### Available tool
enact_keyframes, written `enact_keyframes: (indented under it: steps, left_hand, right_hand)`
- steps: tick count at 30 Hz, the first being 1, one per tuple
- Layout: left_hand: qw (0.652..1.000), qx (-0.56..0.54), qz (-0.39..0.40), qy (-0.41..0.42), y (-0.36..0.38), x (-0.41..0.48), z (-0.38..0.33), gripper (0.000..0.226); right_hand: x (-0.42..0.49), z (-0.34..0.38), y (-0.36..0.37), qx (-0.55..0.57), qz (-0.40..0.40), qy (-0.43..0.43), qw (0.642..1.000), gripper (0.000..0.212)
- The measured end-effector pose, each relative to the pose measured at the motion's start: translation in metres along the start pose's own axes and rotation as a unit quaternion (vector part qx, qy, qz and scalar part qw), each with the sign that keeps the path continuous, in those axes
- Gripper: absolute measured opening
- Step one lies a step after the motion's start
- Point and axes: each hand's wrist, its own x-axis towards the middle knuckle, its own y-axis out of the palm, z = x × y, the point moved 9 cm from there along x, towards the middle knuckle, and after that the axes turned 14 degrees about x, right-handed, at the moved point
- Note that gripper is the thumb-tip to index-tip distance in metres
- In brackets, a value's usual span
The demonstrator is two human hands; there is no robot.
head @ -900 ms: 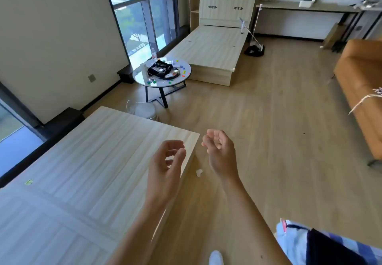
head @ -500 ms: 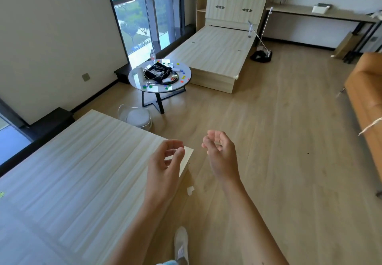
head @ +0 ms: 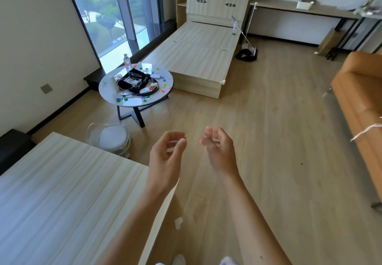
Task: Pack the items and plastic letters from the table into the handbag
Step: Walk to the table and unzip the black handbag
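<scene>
A round white table (head: 169,83) stands across the room near the window. On it lies an open black handbag (head: 134,81) with small items inside, and coloured plastic letters (head: 122,99) are scattered around it. A water bottle (head: 127,62) stands at the table's far edge. My left hand (head: 165,161) and my right hand (head: 220,151) are raised in front of me, far from the table, fingers loosely curled and apart, holding nothing.
A wooden bed platform (head: 62,192) fills the near left. A clear stool with a white cushion (head: 111,138) stands before the table. Another wooden bed (head: 198,54) lies behind it, an orange sofa (head: 363,103) on the right. A scrap of paper (head: 178,222) lies on the floor.
The view has moved forward toward the round table, which now looks larger and nearer. Both hands have kept the same raised, loosely curled pose.
</scene>
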Motion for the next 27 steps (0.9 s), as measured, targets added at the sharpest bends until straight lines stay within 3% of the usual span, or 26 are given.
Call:
enact_keyframes:
  steps: [6, 14, 18, 27]
  left_hand:
    - [1.0, 0.015, -0.001, -0.015, 0.049, 0.084, 0.013, 0.011]
    - [0.997, 0.017, -0.067, -0.045, 0.123, 0.21, 0.005, 0.01]
    - [0.992, 0.011, -0.107, -0.059, 0.143, 0.265, -0.011, 0.011]
    - [0.986, 0.009, -0.136, -0.091, 0.171, 0.395, 0.002, 0.016]
  right_hand:
    - [0.098, -0.013, 0.0, 0.008, 0.014, 0.014, 1.0, 0.025]
    - [0.264, -0.012, 0.0, -0.007, 0.101, 0.025, 0.995, 0.021]
    - [0.336, 0.005, 0.006, -0.009, 0.139, 0.029, 0.99, 0.033]
    - [0.474, -0.007, 0.049, 0.015, 0.178, 0.056, 0.982, 0.038]
